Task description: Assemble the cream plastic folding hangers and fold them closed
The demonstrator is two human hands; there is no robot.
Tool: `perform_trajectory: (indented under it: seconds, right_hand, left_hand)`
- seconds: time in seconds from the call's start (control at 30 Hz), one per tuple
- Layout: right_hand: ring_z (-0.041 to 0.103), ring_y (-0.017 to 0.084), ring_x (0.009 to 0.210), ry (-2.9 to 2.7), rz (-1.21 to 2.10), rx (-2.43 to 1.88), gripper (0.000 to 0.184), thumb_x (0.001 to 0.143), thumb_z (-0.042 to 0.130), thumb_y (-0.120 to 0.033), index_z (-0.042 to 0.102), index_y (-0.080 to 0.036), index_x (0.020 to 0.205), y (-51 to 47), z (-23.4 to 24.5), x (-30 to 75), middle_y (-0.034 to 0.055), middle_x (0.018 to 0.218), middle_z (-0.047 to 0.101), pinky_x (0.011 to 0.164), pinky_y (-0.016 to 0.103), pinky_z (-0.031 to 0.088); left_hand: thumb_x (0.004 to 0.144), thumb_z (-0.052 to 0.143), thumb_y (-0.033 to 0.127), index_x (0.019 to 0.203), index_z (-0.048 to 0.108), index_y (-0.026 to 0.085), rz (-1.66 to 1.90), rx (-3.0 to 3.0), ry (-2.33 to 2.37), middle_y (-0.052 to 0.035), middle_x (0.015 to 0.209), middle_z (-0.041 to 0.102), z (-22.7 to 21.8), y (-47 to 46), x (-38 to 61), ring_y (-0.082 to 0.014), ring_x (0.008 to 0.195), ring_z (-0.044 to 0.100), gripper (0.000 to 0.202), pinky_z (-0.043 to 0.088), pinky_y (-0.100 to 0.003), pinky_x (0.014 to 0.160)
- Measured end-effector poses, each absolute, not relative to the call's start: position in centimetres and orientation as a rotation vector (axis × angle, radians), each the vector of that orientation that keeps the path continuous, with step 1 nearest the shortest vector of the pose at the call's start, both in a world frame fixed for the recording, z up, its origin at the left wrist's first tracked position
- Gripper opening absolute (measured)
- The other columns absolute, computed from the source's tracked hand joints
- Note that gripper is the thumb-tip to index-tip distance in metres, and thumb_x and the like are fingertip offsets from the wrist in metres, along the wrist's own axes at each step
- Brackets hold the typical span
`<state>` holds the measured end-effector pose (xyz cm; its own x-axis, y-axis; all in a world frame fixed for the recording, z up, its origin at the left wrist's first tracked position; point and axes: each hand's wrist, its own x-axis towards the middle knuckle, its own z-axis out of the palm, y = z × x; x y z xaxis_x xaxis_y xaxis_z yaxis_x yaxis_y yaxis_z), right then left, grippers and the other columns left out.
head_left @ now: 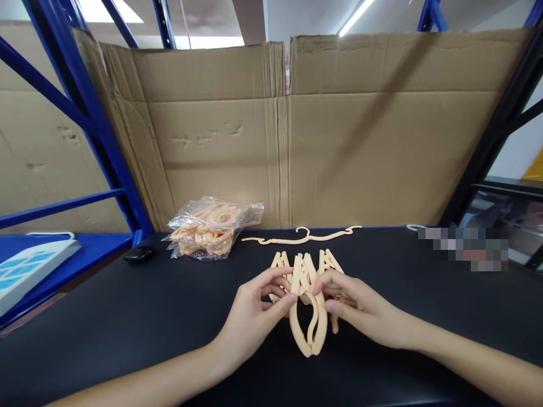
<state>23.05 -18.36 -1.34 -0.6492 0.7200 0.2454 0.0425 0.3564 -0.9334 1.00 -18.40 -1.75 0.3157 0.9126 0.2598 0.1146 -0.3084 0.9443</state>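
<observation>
A folded peach plastic hanger [309, 316] is held just above the black table [127, 316], near its middle. My left hand [254, 316] pinches its upper left side with thumb and fingers. My right hand [354, 308] grips its upper right side, fingers curled round it. More folded peach hangers [326, 261] lie on the table just behind my hands. An opened-out hanger [303, 236] lies flat farther back.
A clear plastic bag of peach hangers [210, 229] sits at the back left, with a small black object [138, 254] beside it. Cardboard sheets [280, 135] wall off the back. Blue shelf posts [85, 102] and a white-blue device [29, 265] stand at the left.
</observation>
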Motion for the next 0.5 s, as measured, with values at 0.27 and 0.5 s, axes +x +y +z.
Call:
perform_trajectory:
  seconds: [0.27, 0.5]
  right_hand:
    - [0.051, 0.008, 0.059, -1.771, 1.223, -0.854, 0.026, 0.083, 0.062, -0.040, 0.051, -0.018, 0.090, -15.8, -0.3, 25.0, 0.0007, 0.079, 0.059, 0.047, 0.019, 0.041]
    - [0.039, 0.004, 0.046, -1.672, 1.075, -1.305, 0.037, 0.067, 0.069, -0.043, 0.047, -0.017, 0.080, -11.1, -0.3, 30.6, 0.0033, 0.076, 0.064, 0.041, 0.019, 0.027]
  left_hand:
    - [0.082, 0.061, 0.022, 0.121, 0.057, 0.022, 1.087, 1.809, 0.928, -0.0049, 0.112, 0.065, -1.5, -18.4, 0.8, -0.0208, 0.107, 0.060, 0.040, 0.054, -0.034, 0.090]
    - [0.083, 0.058, 0.023, 0.115, 0.059, 0.021, 1.106, 1.907, 1.006, -0.0053, 0.110, 0.066, -1.6, -17.4, 0.3, -0.0204, 0.103, 0.062, 0.031, 0.054, -0.034, 0.087]
